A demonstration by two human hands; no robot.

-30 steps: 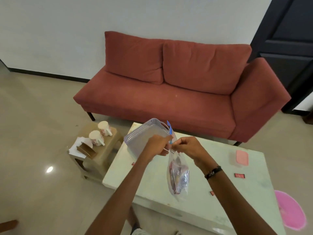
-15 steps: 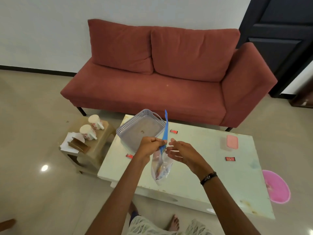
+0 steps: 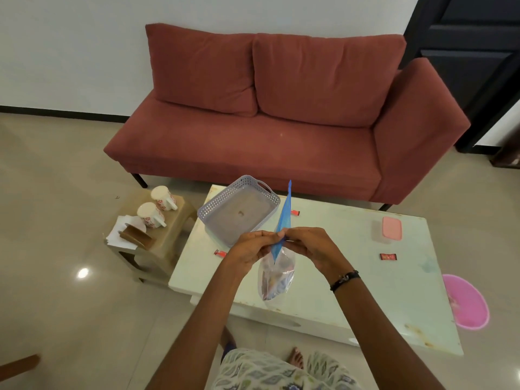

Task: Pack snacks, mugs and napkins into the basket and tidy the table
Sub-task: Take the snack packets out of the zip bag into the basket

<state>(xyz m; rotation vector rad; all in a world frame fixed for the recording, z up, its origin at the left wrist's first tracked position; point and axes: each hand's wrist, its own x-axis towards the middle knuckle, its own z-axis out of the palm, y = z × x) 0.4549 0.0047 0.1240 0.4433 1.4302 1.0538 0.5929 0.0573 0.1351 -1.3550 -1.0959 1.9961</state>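
Packing barely begun: snack bag in hand, basket holding nothing that shows.

Both hands meet at the blue zip strip of the clear snack bag (image 3: 277,273), left hand (image 3: 249,249) and right hand (image 3: 305,246) each in a pinching grip on the strip, the bag hanging above the tabletop (image 3: 337,271) just in front of the grey basket (image 3: 239,211). Three small red snack packets (image 3: 388,257) lie loose on the tabletop, and a pink-lidded box (image 3: 391,228) sits near its far right. Two mugs (image 3: 152,214) and the napkins (image 3: 121,233) wait on the side stool (image 3: 168,237), so by my reading nearly everything is left to pack.
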